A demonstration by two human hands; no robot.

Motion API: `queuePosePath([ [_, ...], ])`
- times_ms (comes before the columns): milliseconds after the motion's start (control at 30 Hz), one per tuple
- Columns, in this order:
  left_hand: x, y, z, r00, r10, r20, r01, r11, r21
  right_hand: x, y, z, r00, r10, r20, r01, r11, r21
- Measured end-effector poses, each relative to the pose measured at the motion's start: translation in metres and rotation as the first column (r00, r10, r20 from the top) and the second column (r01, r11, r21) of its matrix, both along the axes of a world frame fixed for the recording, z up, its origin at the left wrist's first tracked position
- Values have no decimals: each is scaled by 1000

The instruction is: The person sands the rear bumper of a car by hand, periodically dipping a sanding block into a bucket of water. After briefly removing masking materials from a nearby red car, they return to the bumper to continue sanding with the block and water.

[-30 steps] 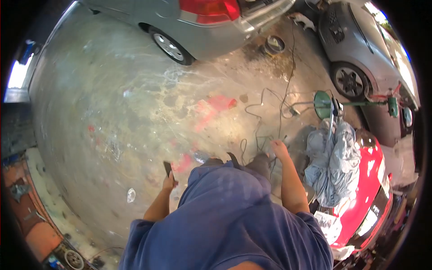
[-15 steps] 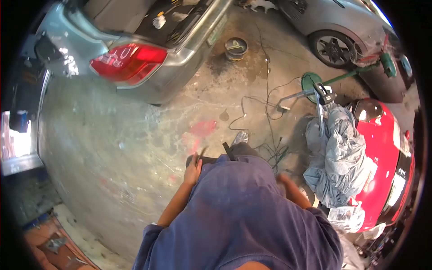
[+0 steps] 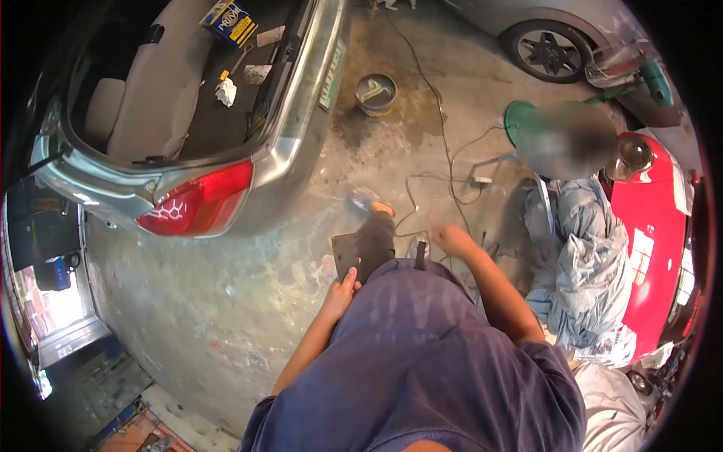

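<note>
My left hand (image 3: pixel 348 286) holds a thin, flat, dark board (image 3: pixel 346 252) by its lower edge, beside my left thigh. The fingers are closed on it. My right hand (image 3: pixel 453 242) is out in front of my right hip, above the floor cables. Its fingers look curled, but blur hides whether anything is in them. A silver car (image 3: pixel 279 169) with a red tail light (image 3: pixel 199 202) and an open back stands at the upper left. Inside it lie a blue and yellow box (image 3: pixel 229 22) and a crumpled white cloth (image 3: pixel 226 92).
A round tub (image 3: pixel 376 94) sits on the stained floor. Dark cables (image 3: pixel 449 162) run across it. At the right are a green stand base (image 3: pixel 519 123), crumpled grey sheeting (image 3: pixel 584 264), a red car panel (image 3: pixel 654 226) and a grey car's wheel (image 3: pixel 553 51).
The view has shifted closer to the silver car. One foot has come forward. My right hand has moved up and forward from beside my hip, and the board now shows its flat face.
</note>
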State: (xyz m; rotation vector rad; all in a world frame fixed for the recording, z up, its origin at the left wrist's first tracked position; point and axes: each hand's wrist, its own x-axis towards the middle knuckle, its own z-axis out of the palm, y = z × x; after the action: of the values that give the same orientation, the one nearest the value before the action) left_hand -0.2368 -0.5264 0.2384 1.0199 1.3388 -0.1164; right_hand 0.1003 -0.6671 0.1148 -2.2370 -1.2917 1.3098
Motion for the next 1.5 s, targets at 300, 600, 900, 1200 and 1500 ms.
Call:
queuePosePath([
  [300,97,168,-30,890,-452,-63,455,888,68,4,65,56,905,-416,93,398,903,163],
  [600,142,219,-67,905,-420,-67,424,879,219,59,125,138,908,-417,-41,413,907,-81],
  [900,199,216,-46,956,-254,-149,271,956,113,191,237,62,987,161,-19,-162,977,-137],
  [1200,357,198,-224,995,101,19,-102,991,88,292,377,-167,833,553,-2,-543,817,-195],
  [1500,454,299,-483,977,199,-79,-132,849,512,329,553,-425,738,522,428,-633,755,173],
])
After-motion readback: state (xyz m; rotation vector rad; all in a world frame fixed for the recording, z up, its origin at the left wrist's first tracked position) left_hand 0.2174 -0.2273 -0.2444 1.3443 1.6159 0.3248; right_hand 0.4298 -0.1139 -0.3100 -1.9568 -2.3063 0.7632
